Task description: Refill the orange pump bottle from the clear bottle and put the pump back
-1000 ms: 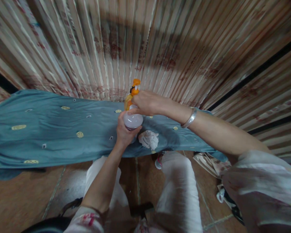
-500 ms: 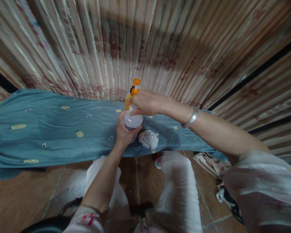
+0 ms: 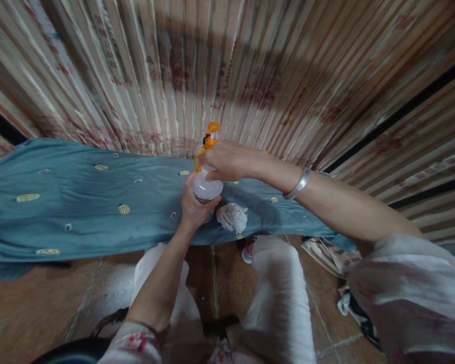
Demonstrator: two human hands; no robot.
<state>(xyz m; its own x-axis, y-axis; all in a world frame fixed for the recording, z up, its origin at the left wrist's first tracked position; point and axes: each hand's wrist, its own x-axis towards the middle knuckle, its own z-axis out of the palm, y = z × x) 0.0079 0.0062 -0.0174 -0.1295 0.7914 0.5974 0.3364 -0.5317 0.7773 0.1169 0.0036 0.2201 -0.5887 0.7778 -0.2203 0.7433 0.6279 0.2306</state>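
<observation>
Centrally, standing upright on teal cloth (image 3: 79, 202): spray bottle (image 3: 207, 188), clear body, orange trigger head pointing up toward striped curtain (image 3: 250, 76). Left hand (image 3: 195, 207) wrapping bottle's lower body from below, fingers clamped around it. Right hand (image 3: 229, 161) closing over neck just under orange head, fingers curled tight on it; silver bangle (image 3: 299, 183) sitting on that wrist. Crumpled white rag (image 3: 232, 217) lying on cloth just beside bottle, to its right, apart from both hands. Cloth draping over raised surface, showing scattered yellow embroidered spots. Below: white-trousered knees (image 3: 276, 283) and brown tiled floor (image 3: 34, 303). Patterned fabric (image 3: 326, 255) trailing on floor at right.
</observation>
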